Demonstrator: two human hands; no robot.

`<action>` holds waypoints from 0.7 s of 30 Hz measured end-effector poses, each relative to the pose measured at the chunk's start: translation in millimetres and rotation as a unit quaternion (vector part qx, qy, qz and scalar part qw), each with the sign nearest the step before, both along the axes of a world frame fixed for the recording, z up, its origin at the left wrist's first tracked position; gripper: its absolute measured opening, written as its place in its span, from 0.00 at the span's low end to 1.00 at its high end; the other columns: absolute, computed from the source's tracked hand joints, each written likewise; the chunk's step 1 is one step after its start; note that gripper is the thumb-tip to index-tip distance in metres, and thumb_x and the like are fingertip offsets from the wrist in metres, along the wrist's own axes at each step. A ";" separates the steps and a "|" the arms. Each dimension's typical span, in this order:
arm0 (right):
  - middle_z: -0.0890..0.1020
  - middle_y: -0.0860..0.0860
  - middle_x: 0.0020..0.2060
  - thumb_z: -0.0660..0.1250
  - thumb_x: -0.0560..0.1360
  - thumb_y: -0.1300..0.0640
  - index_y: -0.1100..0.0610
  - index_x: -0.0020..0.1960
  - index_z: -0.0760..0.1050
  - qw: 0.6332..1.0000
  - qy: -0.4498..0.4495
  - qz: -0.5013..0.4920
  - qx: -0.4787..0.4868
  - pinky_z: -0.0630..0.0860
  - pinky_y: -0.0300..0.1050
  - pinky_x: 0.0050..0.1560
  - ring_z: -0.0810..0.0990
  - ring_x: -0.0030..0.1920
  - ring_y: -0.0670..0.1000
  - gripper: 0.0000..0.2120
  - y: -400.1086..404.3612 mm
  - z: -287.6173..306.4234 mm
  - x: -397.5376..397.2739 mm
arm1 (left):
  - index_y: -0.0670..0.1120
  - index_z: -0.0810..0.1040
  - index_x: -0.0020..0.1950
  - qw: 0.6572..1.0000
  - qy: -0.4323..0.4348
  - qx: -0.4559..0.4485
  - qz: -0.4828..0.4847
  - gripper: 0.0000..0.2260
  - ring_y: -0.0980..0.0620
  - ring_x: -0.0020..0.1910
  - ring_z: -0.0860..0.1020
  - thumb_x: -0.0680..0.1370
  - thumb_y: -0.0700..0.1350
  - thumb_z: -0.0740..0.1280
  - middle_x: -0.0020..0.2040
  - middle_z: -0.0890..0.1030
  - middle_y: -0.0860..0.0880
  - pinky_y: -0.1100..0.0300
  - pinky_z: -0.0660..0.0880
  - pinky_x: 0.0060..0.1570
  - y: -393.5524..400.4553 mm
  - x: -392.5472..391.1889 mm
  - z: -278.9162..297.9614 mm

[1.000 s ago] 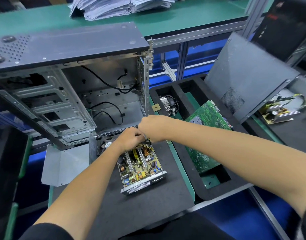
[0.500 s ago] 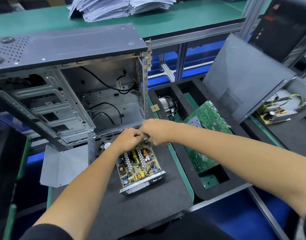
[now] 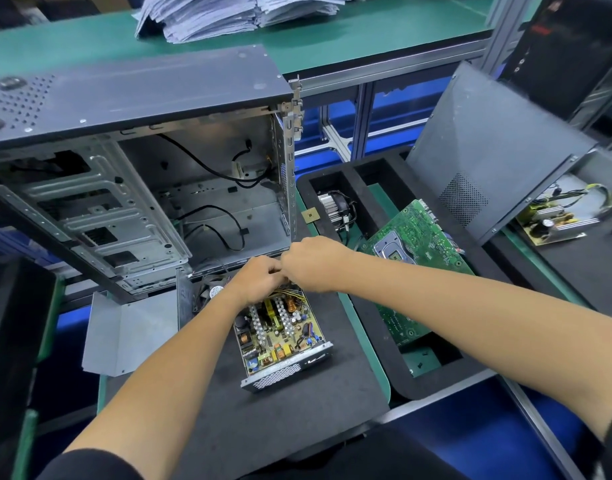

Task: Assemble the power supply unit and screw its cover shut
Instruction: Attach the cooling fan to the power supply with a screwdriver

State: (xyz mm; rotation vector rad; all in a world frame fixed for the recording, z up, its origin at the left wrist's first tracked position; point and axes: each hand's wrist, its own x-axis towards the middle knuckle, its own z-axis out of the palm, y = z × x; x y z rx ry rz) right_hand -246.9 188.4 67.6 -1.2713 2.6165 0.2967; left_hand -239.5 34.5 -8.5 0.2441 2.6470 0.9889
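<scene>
Looming beyond both hands, the open computer case [image 3: 135,174] is the biggest thing here, with a bent grey cover panel [image 3: 124,334] lying off to the left of the left hand [image 3: 259,282], not yet fitted. Just below the two hands sits the power supply unit [image 3: 280,337] on the black mat [image 3: 297,410], its circuit board bare, so I judge assembly is mid-way: closing and screwing remain. The left hand and right hand [image 3: 315,265] meet, fingers curled over the yellow wires [image 3: 292,295] at the unit's far end; what they pinch is hidden.
</scene>
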 end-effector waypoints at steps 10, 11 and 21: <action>0.75 0.57 0.53 0.57 0.81 0.57 0.61 0.59 0.70 0.996 -0.050 -0.056 0.045 0.69 0.44 0.37 0.76 0.43 0.54 0.10 4.1 10.6 -11.8 | 0.42 0.79 0.35 1.000 -0.023 0.003 0.007 0.10 0.57 0.31 0.70 0.75 0.40 0.64 0.31 0.75 0.53 0.59 0.65 0.33 1.7 2.3 3.4; 0.73 0.57 0.53 0.58 0.80 0.59 0.62 0.59 0.69 0.995 -0.072 -0.044 0.047 0.66 0.41 0.35 0.74 0.40 0.52 0.10 5.6 14.4 -11.6 | 0.41 0.78 0.35 1.000 -0.022 0.002 0.006 0.10 0.57 0.31 0.69 0.75 0.40 0.64 0.31 0.75 0.53 0.60 0.65 0.33 1.9 2.0 3.6; 0.68 0.51 0.27 0.62 0.72 0.67 0.56 0.30 0.60 1.000 -0.020 0.011 0.010 0.66 0.41 0.26 0.71 0.28 0.51 0.16 -4.6 16.9 -7.4 | 0.42 0.67 0.28 1.000 -0.012 0.010 0.000 0.16 0.56 0.24 0.61 0.75 0.41 0.66 0.24 0.65 0.54 0.62 0.57 0.27 1.6 -0.1 1.7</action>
